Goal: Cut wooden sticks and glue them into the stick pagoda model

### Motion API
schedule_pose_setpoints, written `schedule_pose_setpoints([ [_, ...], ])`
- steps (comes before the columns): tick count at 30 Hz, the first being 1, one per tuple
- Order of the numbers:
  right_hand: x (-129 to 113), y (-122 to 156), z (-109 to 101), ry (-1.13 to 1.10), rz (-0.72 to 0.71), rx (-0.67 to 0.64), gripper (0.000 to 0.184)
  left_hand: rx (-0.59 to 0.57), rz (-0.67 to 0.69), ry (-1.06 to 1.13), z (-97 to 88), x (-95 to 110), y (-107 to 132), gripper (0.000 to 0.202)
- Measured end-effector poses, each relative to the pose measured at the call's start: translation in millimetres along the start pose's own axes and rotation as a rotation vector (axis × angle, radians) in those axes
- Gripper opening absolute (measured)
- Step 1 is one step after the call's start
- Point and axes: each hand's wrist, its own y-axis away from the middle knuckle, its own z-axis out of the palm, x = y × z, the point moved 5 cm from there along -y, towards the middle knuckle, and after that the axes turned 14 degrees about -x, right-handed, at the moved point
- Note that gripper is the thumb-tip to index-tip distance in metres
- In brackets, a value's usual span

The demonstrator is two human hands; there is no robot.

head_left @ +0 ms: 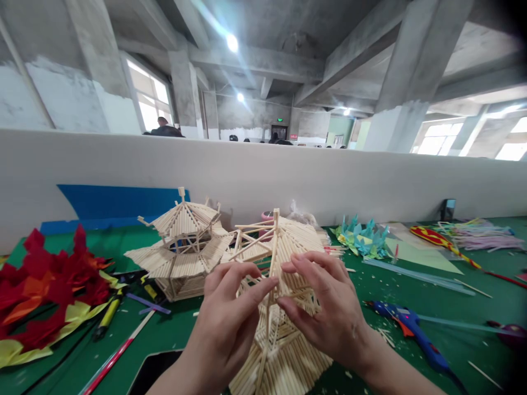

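Note:
A pavilion model made of thin wooden sticks stands in front of me, its roof partly covered and its left side showing an open frame. My left hand is at the left of the roof, thumb tip at the ridge stick, index finger curved and apart from the thumb. On the right slope, my right hand has its thumb and fingers spread, the tips at the roof sticks. I see no separate stick between the fingers of either hand. A second, two-tiered stick pavilion stands behind to the left.
A blue glue gun lies on the green table at right. Red and yellow paper shapes, a yellow-black pen-like tool and a purple cross piece lie left. Teal paper shapes stand before the white partition.

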Motion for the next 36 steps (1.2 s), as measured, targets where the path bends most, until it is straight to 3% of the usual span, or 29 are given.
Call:
schedule_pose_setpoints([
  [23,1.0,4.7,0.8,-0.066,-0.033,0.082,0.065,0.024,0.082,-0.230,2.1,-3.8,4.6,0.046],
  [36,-2.4,6.8,1.6,-0.017,-0.111,0.097,0.063,0.105,0.078,-0.162,1.5,0.0,4.1,0.042],
])
